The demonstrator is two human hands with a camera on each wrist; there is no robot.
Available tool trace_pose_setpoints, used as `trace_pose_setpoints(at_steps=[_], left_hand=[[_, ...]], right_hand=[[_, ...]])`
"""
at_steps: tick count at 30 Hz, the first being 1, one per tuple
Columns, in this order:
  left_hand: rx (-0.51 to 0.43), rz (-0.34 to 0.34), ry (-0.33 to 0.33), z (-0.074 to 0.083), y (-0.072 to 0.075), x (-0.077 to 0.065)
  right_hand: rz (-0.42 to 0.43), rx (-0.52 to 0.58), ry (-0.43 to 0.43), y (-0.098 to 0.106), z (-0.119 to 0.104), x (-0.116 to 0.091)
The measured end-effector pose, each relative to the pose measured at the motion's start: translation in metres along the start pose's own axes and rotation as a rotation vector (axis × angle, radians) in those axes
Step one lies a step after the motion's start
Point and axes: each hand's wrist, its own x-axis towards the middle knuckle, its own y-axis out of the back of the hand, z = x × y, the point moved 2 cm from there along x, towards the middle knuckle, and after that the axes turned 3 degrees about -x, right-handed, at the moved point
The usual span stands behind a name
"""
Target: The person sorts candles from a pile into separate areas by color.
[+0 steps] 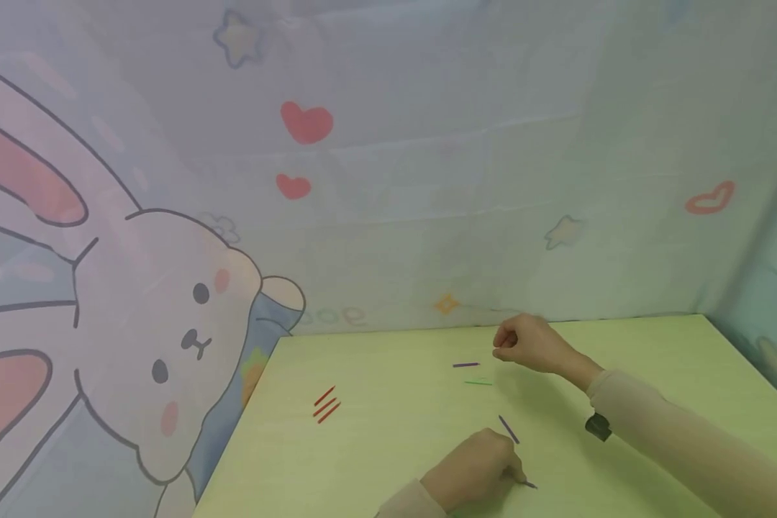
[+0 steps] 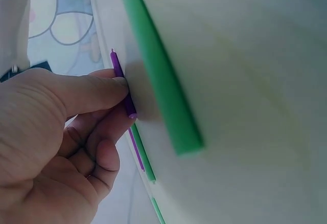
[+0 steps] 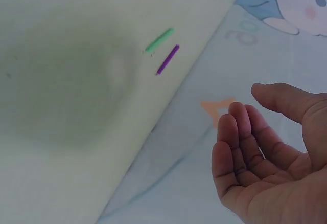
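My left hand (image 1: 475, 467) pinches a thin purple candle (image 2: 120, 70) between thumb and fingers, low over the table in the head view. Just beyond it lies another purple candle (image 1: 509, 429). A green candle (image 2: 158, 70) looms large near the left wrist camera. Over the far part of the table, my right hand (image 1: 532, 344) hovers with fingers loosely bent and nothing in them. Left of it lie a purple candle (image 1: 466, 365) and a green candle (image 1: 478, 383), which also show in the right wrist view.
Three red candles (image 1: 324, 407) lie side by side on the left part of the yellow-green table (image 1: 388, 446). A cloth printed with a rabbit and hearts (image 1: 307, 122) hangs behind the table's far edge. A small black device (image 1: 598, 426) sits under the right wrist.
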Motion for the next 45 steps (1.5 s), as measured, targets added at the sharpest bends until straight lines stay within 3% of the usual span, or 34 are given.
trace_pose_setpoints(at_steps=[9, 15, 21, 30, 36, 42, 45], left_hand=[[0.003, -0.001, 0.012, 0.002, -0.001, 0.000], [0.017, 0.011, -0.006, 0.002, -0.002, 0.003], [0.031, 0.011, -0.015, 0.001, -0.003, 0.002], [-0.057, 0.007, 0.028, 0.002, 0.001, 0.001], [-0.045, 0.010, 0.023, 0.001, 0.004, 0.003], [0.037, -0.002, -0.039, 0.000, 0.005, 0.004], [0.020, 0.002, -0.072, -0.003, 0.008, 0.004]], right_hand=[[-0.097, 0.037, -0.060, -0.041, 0.003, -0.054], [-0.119, 0.021, -0.081, -0.062, 0.005, -0.073], [-0.114, -0.007, -0.077, -0.070, 0.007, -0.077], [-0.099, -0.035, -0.016, -0.068, 0.008, -0.080], [-0.086, -0.033, -0.046, -0.065, 0.006, -0.080], [-0.088, -0.016, -0.055, -0.066, 0.003, -0.083], [-0.088, -0.016, -0.063, -0.067, 0.003, -0.084]])
